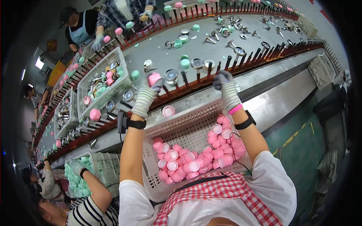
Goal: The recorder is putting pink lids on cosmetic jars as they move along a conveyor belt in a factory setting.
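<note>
My left hand [148, 93], in a striped glove with grey fingers, is closed around a pink cap [154, 78] at the near row of upright pegs. Beside it, a metal disc-topped part [171, 76] sits on that row. Farther right, my right hand [227, 86], gloved the same way, has its fingers curled in by the dark pegs. Whatever those fingers hold, if anything, is hidden. Below both hands, a white perforated basket [181, 121] holds many pink caps [194, 160], some showing pale undersides. One more pink cap [168, 110] lies on the ledge beyond the basket's rim.
Loose metal parts [235, 24] and green caps [184, 63] are strewn over the grey table [162, 49]. Rows of pegs edge it on both sides. Crates [102, 81] of mixed parts stand at left. A co-worker's gloved hand [76, 167] reaches over green caps; other people work across the table.
</note>
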Tool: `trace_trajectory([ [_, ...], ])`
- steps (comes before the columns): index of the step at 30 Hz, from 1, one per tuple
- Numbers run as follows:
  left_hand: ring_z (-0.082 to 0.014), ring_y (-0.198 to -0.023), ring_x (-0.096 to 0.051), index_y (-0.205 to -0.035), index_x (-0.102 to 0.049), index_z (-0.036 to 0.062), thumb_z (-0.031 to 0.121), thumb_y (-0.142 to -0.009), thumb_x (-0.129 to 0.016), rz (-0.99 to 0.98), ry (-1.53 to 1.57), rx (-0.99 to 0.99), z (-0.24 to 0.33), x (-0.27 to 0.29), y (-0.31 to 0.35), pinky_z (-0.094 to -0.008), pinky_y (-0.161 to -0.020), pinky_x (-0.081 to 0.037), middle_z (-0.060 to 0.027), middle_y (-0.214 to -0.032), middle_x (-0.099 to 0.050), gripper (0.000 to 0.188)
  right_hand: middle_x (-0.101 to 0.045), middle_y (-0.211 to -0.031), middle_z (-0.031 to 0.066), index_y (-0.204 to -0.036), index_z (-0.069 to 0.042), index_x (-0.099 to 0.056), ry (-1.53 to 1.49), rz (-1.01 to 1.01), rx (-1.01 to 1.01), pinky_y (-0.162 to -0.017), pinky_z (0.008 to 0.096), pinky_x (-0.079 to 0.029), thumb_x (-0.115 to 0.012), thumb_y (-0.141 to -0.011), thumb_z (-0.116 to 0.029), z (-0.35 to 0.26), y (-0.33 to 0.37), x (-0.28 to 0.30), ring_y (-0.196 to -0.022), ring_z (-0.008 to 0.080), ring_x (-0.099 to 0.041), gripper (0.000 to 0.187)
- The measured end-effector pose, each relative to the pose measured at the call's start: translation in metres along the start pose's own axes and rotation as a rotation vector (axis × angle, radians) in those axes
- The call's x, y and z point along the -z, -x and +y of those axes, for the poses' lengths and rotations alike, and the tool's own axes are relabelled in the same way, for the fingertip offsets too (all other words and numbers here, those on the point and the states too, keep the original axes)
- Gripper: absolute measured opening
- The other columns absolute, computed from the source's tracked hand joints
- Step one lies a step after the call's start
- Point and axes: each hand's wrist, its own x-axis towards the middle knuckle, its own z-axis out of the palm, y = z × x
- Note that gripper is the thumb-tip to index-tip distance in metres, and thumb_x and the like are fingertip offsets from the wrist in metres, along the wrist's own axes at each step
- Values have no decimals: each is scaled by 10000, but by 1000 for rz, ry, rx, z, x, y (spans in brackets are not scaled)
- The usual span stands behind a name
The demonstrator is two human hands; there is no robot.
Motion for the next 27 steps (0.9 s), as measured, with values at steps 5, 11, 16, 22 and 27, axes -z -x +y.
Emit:
trace_trajectory([
  [5, -107, -709, -575, -1274, -479, 105, 336, -841, -714, 31, 197, -259, 41, -29, 1, -228, -506, -487, -47, -963, -587, 544, -591, -994, 56, -1282, -29, -457, 387, 415, 176, -632, 271, -497, -586, -902, -164, -23, -67, 26, -780, 116, -580, 423],
  [11, -111, -746, -555, -1227, -509, 143, 279, -826, -737, 60, 625, -347, 79, -99, -33, -237, -592, -497, -29, -957, -571, 481, -617, -956, 70, -1341, -167, -420, 637, 115, -245, -598, 352, -514, -636, -870, -331, -1, -132, 38, -766, 186, -618, 543],
  [16, -277, -989, -615, -1264, -493, 61, 283, -690, -812, -168, -35, -536, 111, -174, -58, -363, -864, -508, -184, -1123, -600, 693, -628, -1083, 190, -1311, -100, -451, 1120, -37, -56, -842, 396, -486, -584, -885, -335, 44, -159, 76, -910, 322, -585, 505],
  [22, -366, -1080, -595, -1281, -520, 126, 377, -732, -735, -342, -760, -551, 103, -128, -89, -427, -904, -490, -190, -1179, -608, 640, -624, -945, 177, -1175, -108, -558, 829, 58, -164, -743, 387, -477, -579, -869, -379, 77, -114, -52, -812, 293, -564, 409],
  [27, -362, -1047, -612, -1269, -526, 91, 361, -764, -705, -575, -1084, -572, 142, -139, -83, -421, -887, -484, -196, -1147, -625, 600, -655, -1008, 199, -1159, -99, -579, 1462, -492, 579, -777, 450, -482, -384, -942, -538, 129, -141, 23, -873, 402, -603, 527],
])
